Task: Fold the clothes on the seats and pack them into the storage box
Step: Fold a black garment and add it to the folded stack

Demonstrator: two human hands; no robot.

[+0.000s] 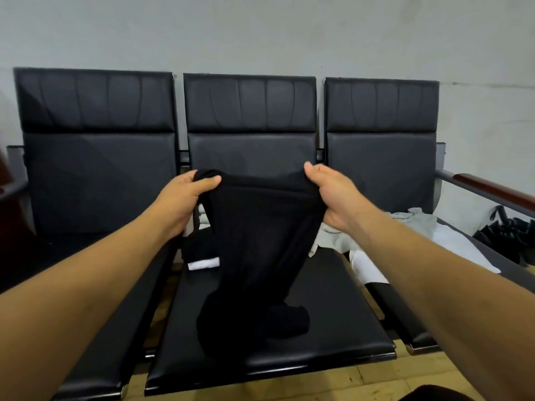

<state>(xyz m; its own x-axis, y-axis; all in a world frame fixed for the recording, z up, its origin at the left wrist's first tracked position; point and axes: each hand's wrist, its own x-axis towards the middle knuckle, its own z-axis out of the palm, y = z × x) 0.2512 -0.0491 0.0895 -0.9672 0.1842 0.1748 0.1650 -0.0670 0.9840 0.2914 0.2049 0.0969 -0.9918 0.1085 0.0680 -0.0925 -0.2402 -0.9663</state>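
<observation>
Seats (249, 151) of black padding stand three in a row against a pale wall (260, 33), with wooden floor (376, 380) showing under their front edges. To the right of the grip, on the right-hand seat, lies a loose heap of pale grey clothes (419, 224) with a white piece (454, 247) spread beside it. Past that are a wood-topped armrest (492, 189) and some dark bundled things (509, 230) that I cannot make out. Just under the left hand, a small dark item with a white band (204, 263) sits at the gap between the left and middle seats, partly hidden by the hanging cloth.

The left hand (188, 198) and the right hand (333, 195) each pinch the top edge of the black garment (260, 241), thumbs on the near side and fingers curled behind, holding it raised in front of the middle backrest. The edge sags a little between the two grips.

From the grip the garment's long axis runs downward and toward the person, narrowing as it falls. Its lower end rests bunched on the middle seat pan (341, 319), with a rounded lump of cloth lying just right of the main fall.

The cloth is plain matt black and soft, hanging in long lengthwise folds. Against the black seat its outline is hard to follow, and what kind of garment it is cannot be told.
</observation>
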